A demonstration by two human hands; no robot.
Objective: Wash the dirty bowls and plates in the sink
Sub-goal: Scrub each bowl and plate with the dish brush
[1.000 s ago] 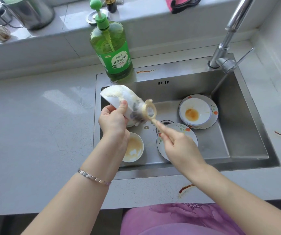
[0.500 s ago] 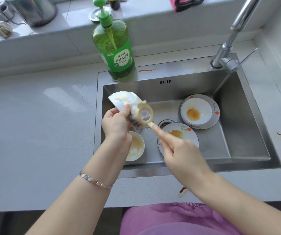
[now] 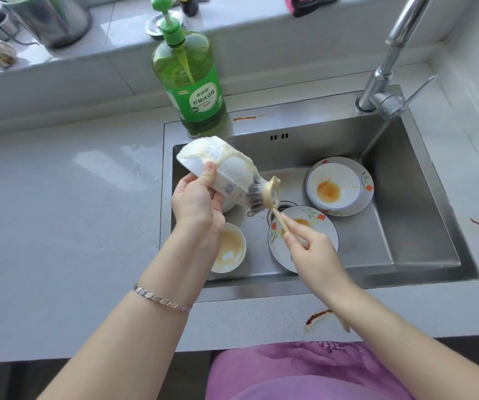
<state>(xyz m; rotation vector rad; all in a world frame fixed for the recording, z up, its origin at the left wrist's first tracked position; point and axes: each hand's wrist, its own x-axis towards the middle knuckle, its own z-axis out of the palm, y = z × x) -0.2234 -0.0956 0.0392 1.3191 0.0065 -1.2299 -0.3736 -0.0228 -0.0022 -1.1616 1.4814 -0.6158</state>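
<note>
Your left hand (image 3: 197, 204) grips a soapy white bowl (image 3: 221, 166), tilted on its side above the left end of the sink (image 3: 405, 226), and a small stained bowl (image 3: 230, 249) lies below it at the front wall. The brush (image 3: 257, 197) has its bristles against the white bowl, and your right hand (image 3: 312, 254) pinches its handle above a flowered plate (image 3: 317, 219) beside the drain. Toward the right back, a sauce-marked bowl (image 3: 333, 186) sits on a second plate (image 3: 366, 186).

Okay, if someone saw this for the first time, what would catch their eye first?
The left hand holds a soapy white dish tilted over the sink while the right hand presses a cream-handled brush against it. Behind them, a tall green soap bottle stands at the sink's back left corner.
</note>
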